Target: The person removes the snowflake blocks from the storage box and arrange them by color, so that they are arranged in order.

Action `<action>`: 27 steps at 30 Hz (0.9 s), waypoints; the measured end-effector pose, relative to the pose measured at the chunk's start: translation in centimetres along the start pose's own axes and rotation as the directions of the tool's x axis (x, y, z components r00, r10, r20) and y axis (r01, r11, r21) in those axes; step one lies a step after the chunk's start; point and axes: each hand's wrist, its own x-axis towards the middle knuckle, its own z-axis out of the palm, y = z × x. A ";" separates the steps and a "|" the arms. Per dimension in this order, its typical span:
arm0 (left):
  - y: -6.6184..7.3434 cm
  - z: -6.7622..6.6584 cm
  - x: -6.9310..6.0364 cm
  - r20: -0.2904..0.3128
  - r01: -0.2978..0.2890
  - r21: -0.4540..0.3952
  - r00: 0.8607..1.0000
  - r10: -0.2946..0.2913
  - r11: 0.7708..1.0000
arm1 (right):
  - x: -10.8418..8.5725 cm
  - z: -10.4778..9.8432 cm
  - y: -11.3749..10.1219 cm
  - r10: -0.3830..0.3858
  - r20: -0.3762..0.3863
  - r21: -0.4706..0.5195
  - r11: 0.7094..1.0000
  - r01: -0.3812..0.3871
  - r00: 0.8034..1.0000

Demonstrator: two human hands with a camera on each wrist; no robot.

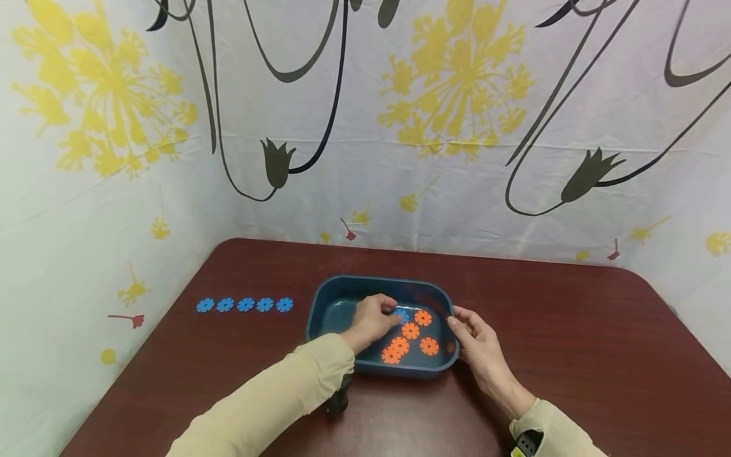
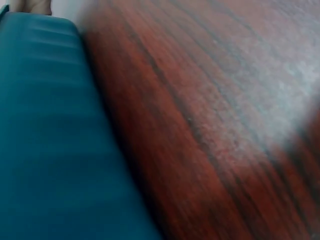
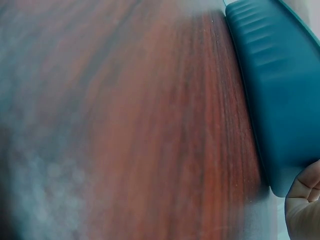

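A dark teal plastic basin [image 1: 337,311] sits on the table. Inside lie several orange notched discs [image 1: 422,317] and one blue notched disc [image 1: 403,315]. My left hand [image 1: 371,320] reaches into the basin over its near side, thumb and fingertips at the blue disc, pinching its edge and hiding part of it. With my right hand [image 1: 480,346] I grip the basin's right end, thumb on the rim. In the right wrist view that hand [image 3: 306,205] shows at the basin's corner. Only the basin's outer wall [image 2: 55,130] fills the left of the left wrist view.
Several blue notched discs [image 1: 245,305] lie in a straight row on the table [image 1: 559,330], left of the basin. A dark object [image 1: 338,400], its kind unclear, shows under the left wrist. A patterned cloth [image 1: 365,127] hangs behind the table.
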 end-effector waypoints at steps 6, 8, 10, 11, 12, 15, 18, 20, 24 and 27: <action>0.2 0.3 0.2 -0.025 0.033 0.054 0.999 -0.031 0.998 | 0.1 0.0 -0.1 0.003 -0.001 0.001 1.000 -0.003 1.000; 0.3 0.4 0.1 -0.035 0.043 0.079 0.999 -0.040 0.996 | 0.1 0.0 -0.1 0.004 -0.003 0.002 1.000 -0.004 1.000; 0.4 0.5 0.1 -0.039 0.049 0.107 0.998 -0.045 0.993 | 0.1 0.0 -0.1 0.004 -0.003 0.001 1.000 -0.004 1.000; 0.5 0.6 0.1 -0.041 0.051 0.120 0.998 -0.046 0.991 | 0.1 0.0 -0.1 0.003 -0.003 0.000 1.000 -0.003 1.000; 0.5 0.6 0.1 -0.041 0.052 0.131 0.998 -0.047 0.990 | 0.1 0.0 -0.1 0.003 -0.002 -0.001 1.000 -0.003 1.000; 0.6 0.7 0.1 -0.031 0.055 0.146 0.998 -0.051 0.988 | 0.1 0.0 -0.2 0.003 0.000 -0.008 1.000 -0.003 1.000; 0.6 0.8 0.1 -0.021 0.058 0.156 0.998 -0.055 0.986 | 0.0 -0.1 -0.2 0.008 0.001 -0.010 1.000 -0.008 1.000; 0.6 0.9 0.1 -0.019 0.055 0.167 0.998 -0.053 0.984 | 0.0 -0.1 -0.1 0.012 0.001 -0.006 1.000 -0.012 1.000; 0.6 1.0 0.1 -0.027 0.051 0.199 0.999 -0.047 0.979 | 0.0 -0.1 -0.1 0.016 0.002 0.005 1.000 -0.016 1.000; 0.5 1.1 0.1 -0.036 0.062 0.219 0.998 -0.055 0.974 | 0.0 0.0 -0.1 0.018 0.003 0.004 1.000 -0.018 1.000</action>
